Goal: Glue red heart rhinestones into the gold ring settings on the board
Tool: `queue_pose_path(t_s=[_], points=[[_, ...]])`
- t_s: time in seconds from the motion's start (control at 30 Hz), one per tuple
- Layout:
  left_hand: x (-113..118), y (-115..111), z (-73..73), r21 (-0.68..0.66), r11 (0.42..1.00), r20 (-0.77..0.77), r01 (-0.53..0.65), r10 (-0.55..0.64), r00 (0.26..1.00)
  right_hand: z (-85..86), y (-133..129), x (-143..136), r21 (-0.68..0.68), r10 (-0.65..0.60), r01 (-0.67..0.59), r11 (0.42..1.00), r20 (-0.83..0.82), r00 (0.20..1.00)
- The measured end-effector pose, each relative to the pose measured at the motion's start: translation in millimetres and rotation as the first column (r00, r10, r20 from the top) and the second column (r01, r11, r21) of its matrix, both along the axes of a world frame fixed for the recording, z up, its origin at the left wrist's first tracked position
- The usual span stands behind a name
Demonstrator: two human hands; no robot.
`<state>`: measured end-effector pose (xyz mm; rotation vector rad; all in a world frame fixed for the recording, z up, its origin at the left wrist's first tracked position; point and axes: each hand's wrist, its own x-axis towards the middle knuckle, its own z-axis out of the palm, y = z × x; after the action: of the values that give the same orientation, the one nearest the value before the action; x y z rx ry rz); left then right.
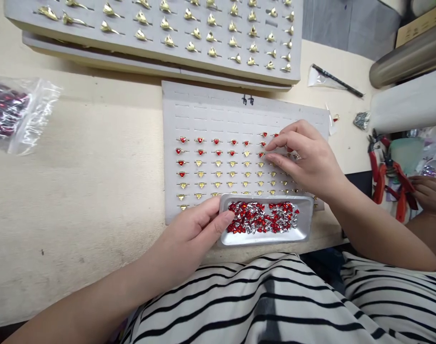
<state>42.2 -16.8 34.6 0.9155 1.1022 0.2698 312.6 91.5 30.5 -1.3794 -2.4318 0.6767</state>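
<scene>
My left hand (pixel 199 227) grips the left end of a small metal tray (pixel 303 234), thumb over its rim. Red triangular stones (pixel 244 217) with silver backs lie heaped in the tray. Behind it is a grey foam ring board (pixel 210 107) with rows of gold rings (pixel 218 174). Several rings in the upper rows and left column carry red stones; the others show bare gold triangular settings. My right hand (pixel 298 153) hovers over the board at the right, thumb and fingertips bent close together beside a ring with a red stone. Whatever is between these fingertips is too small to make out.
Stacked foam boards of gold rings (pixel 160 52) stand at the back. A zip bag of dark red stones (pixel 20 114) lies at left. Rightward are a black pen (pixel 337 81), red-handled pliers (pixel 380 181), a large roll (pixel 411 105) and another person's hand (pixel 430 193).
</scene>
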Motion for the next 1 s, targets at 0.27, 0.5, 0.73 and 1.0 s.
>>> queue_pose_path(t_s=[0.27, 0.5, 0.73, 1.0], points=[[1, 1, 1.4, 0.006, 1.000, 0.018, -0.012, 0.012, 1.000, 0.7, 5, -6, 0.028, 0.133, -0.134, 0.991, 0.031, 0.991], [1, 1, 1.0, -0.011, 1.000, 0.033, -0.012, 0.012, 0.999, -3.7, 5, -4, 0.086, 0.229, -0.235, 0.968, 0.072, 0.971], [0, -2, -2.0, -0.030, 1.000, 0.049, 0.004, -0.003, 0.999, 0.2, 6, -1, 0.085, 0.232, -0.234, 0.968, 0.036, 0.972], [1, -2, -2.8, -0.022, 1.000, 0.055, -0.007, 0.008, 0.998, -1.4, 9, 6, 0.167, 0.294, -0.311, 0.936, 0.118, 0.948]])
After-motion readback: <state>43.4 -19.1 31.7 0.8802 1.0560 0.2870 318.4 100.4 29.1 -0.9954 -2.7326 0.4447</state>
